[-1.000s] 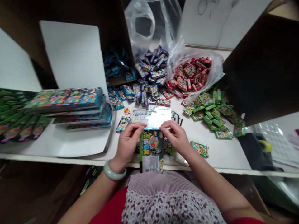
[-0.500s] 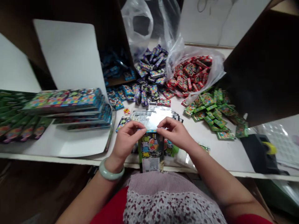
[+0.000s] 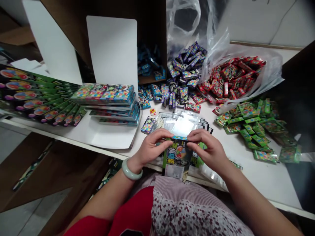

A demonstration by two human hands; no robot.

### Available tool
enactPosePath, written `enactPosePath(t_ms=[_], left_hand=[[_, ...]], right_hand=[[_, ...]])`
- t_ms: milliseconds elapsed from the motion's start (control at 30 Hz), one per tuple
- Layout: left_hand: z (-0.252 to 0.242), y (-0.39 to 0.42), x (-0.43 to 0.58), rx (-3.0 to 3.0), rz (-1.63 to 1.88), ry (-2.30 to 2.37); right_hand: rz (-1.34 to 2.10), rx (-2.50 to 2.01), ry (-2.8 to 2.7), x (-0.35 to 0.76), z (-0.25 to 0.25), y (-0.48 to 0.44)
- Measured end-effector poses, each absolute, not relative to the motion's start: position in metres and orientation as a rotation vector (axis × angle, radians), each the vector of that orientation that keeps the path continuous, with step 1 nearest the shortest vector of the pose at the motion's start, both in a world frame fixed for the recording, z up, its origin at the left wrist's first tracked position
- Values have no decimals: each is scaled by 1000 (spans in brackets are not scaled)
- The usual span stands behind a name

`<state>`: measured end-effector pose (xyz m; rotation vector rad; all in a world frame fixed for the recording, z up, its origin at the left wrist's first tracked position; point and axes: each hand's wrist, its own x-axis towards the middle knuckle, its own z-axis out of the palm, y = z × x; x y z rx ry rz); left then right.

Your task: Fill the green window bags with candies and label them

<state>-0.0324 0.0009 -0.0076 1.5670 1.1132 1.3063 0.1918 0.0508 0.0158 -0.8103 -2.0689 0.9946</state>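
My left hand [image 3: 151, 148] and my right hand [image 3: 208, 150] both pinch the top edge of a printed green-and-black packet [image 3: 177, 157] held upright at the table's near edge. A jade bangle [image 3: 131, 169] circles my left wrist. Just beyond my fingers lies a stack of clear-fronted packets [image 3: 183, 124]. A single small blue packet [image 3: 148, 125] lies left of that stack.
Piles of small packets cover the white table [image 3: 258, 173]: blue [image 3: 157, 93], purple [image 3: 184, 65], red in a plastic bag [image 3: 231, 77], green [image 3: 253, 124]. Stacked flat boxes [image 3: 110, 100] and green boxes [image 3: 36, 101] lie left. Cardboard boxes stand behind.
The camera has swung left, so everything sits further right in view. Both hands keep their pinch on the packet's top edge.
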Motion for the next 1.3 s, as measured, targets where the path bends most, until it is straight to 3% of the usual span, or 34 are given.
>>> enactPosePath(t_ms=[233,500,600,700,800,1000,1300], left_hand=[[-17,-6,-17,1315,1366,1148],[-9,0,-21,1598,1301,1224],[-11,5,-25,1590,1296,1304],[-14,11,-25,1540,1324,1358],[-16,16,-21,1488,1318,1402],[-16,16,-18,1495,1277,1457],[-17,19,-15,1463,1302,1408]], right_hand=[[916,-841,-1988,190,1,41],[1126,-887,-1790,197,-7,36],[1151,-1144,-1663,237,-16,61],[881,-1610,-1621,292,-31,88],[797,-1803,-1722,323,-48,102],[871,-1899,-1844,307,-67,103],[1220,-1796,-1714,320,-56,91]])
